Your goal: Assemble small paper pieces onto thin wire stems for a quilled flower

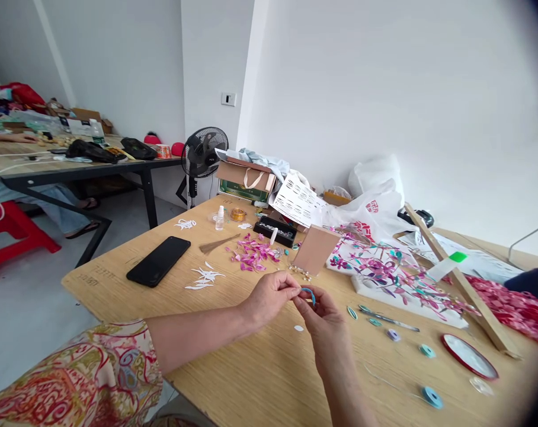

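Above the front part of the wooden table (pixel 246 367), my two hands meet fingertip to fingertip. My right hand (pixel 329 323) is closed on a small curved blue strip (pixel 311 293). The thumb and fingers of my left hand (pixel 269 299) are pinched together at the strip's left end; whatever lies between those fingertips is hidden. A small white oval piece (pixel 298 328) lies on the table just below the hands. To the right are a green-edged leaf shape (pixel 352 312), tweezers (pixel 391 319) and a blue thread spool (pixel 432 397) with loose thread.
A black phone (pixel 159 261) and white cut-out pieces (pixel 204 277) lie to the left. Pink petals (pixel 253 252) are scattered behind my hands. Wire flower stems (pixel 397 273), a wooden bar (pixel 464 284) and a red-rimmed oval (pixel 470 356) occupy the right. A fan (pixel 204 153) stands beyond.
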